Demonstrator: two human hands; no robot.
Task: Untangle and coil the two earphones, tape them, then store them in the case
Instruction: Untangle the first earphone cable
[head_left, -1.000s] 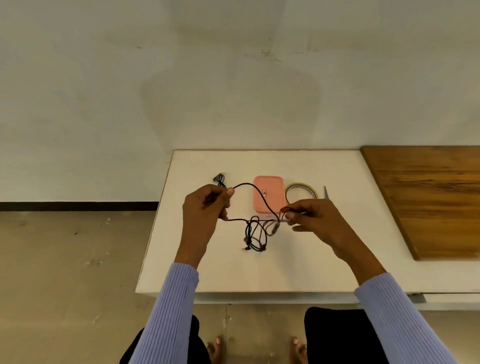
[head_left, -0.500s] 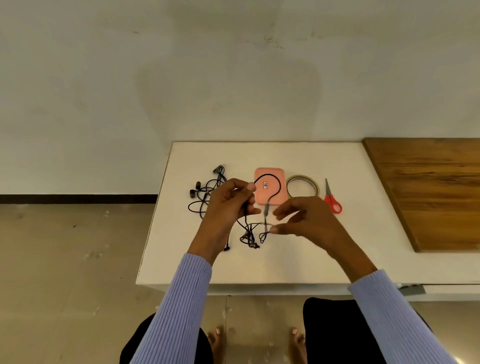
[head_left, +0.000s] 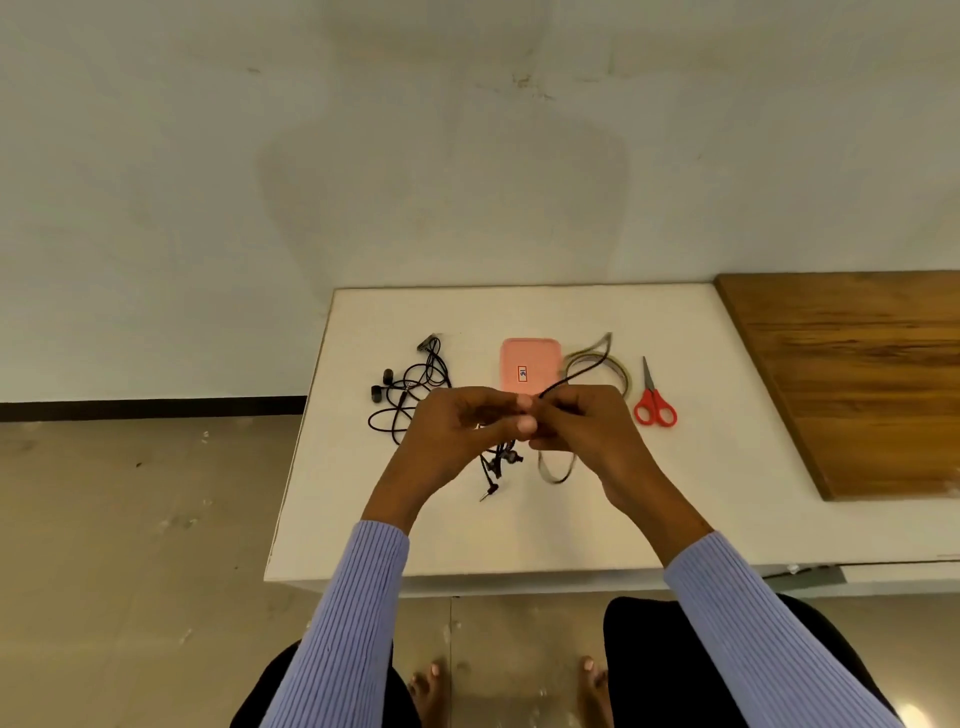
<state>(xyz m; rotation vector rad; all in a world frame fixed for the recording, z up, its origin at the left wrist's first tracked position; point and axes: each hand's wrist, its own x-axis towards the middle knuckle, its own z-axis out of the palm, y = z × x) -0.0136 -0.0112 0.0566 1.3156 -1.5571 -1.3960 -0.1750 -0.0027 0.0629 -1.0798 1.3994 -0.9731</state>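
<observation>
Between both hands (head_left: 524, 426), seemingly pinched earphone (head_left: 576, 371).

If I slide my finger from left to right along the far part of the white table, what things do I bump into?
Loose black earphone tangle → pink case → tape roll → red scissors. The earphone held in the two hands sits nearer and overlaps the row, so I left it out.
</observation>
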